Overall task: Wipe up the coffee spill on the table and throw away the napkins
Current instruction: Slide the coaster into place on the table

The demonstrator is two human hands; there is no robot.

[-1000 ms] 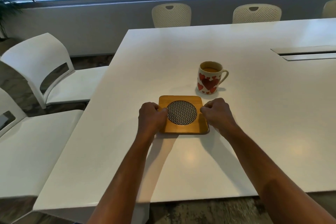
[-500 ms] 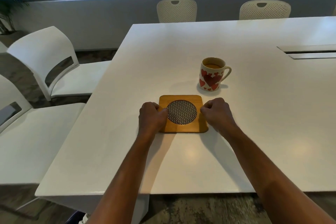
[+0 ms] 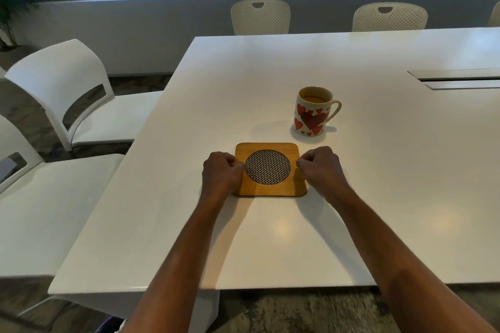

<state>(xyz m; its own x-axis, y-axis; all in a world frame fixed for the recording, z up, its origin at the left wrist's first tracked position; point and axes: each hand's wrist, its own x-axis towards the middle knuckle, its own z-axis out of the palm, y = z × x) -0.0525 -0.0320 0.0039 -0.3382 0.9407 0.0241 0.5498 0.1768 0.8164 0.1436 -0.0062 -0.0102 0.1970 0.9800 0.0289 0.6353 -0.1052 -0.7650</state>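
A white mug with red hearts [image 3: 311, 115], holding brown coffee, stands on the white table [image 3: 378, 197]. In front of it a square wooden coaster [image 3: 270, 169] with a round metal-mesh centre lies flat. My left hand [image 3: 220, 173] is a closed fist over the coaster's left edge. My right hand [image 3: 320, 170] is a closed fist at its right edge. Whether the fingers pinch the coaster is unclear. No spill or napkins show in this view.
Two white chairs [image 3: 73, 94] stand along the table's left side, and perforated chairs [image 3: 259, 17] at the far side. A cable slot [image 3: 460, 80] is set in the tabletop at the right. A plant [image 3: 10, 5] is at the far left.
The view has shifted slightly. Both fists stay at the coaster's sides, and the coaster and mug have not visibly moved.
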